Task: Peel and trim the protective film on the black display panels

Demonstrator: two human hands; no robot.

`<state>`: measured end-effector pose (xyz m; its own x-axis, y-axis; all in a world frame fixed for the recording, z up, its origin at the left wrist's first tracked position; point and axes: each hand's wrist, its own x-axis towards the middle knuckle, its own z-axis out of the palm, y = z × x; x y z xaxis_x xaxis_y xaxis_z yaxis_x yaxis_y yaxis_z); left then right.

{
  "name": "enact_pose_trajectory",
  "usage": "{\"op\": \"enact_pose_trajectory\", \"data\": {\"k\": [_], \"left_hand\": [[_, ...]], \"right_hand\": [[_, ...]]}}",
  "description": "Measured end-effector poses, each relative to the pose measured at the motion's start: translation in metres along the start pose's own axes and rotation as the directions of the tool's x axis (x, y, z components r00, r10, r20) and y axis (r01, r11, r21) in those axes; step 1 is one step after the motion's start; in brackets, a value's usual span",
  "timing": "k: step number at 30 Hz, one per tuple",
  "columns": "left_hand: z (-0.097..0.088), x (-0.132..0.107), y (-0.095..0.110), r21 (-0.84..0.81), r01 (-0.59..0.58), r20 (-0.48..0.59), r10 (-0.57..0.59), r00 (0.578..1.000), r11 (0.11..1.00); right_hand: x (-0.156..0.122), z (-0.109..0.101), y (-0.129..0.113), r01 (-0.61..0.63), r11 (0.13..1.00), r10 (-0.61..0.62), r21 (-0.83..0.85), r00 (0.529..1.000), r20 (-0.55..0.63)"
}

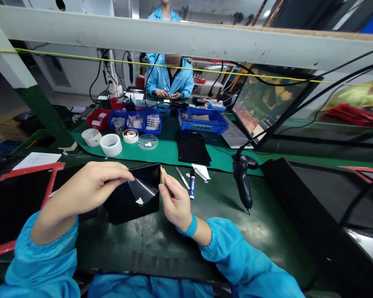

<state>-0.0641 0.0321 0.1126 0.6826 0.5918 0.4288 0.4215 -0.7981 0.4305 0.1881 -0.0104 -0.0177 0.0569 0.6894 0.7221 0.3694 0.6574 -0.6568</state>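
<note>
My left hand (pixel 90 186) pinches a clear protective film (pixel 138 188) at the upper left of a glossy black panel (pixel 133 198), and the film is partly lifted off the glass. The panel is tilted above the green mat. My right hand (pixel 175 200) grips the panel's right edge, with a small tan tool (pixel 162 175) between its fingers. Both wrists wear blue sleeves, and the right one has a blue band.
A marker pen (pixel 192 184), tweezers (pixel 182 177) and white scrap (pixel 202 170) lie just right of the panel. An electric screwdriver (pixel 244 182) hangs further right. Tape rolls (pixel 111 144), blue part bins (pixel 202 120), a laptop (pixel 261 107) and a seated co-worker (pixel 170 78) are beyond. Black trays sit left and right.
</note>
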Motion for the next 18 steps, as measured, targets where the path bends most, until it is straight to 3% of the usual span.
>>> {"op": "enact_pose_trajectory", "data": {"k": [8, 18], "left_hand": [[0.001, -0.001, 0.003, -0.035, -0.023, 0.023, 0.024, 0.999, 0.999], [0.0, 0.0, 0.007, -0.064, -0.014, 0.035, 0.017, 0.999, 0.998]], "right_hand": [[0.011, -0.002, -0.007, -0.034, 0.999, 0.034, -0.003, 0.999, -0.006], [0.031, -0.002, -0.011, 0.1, 0.995, -0.1, 0.008, 0.995, -0.019]]}}
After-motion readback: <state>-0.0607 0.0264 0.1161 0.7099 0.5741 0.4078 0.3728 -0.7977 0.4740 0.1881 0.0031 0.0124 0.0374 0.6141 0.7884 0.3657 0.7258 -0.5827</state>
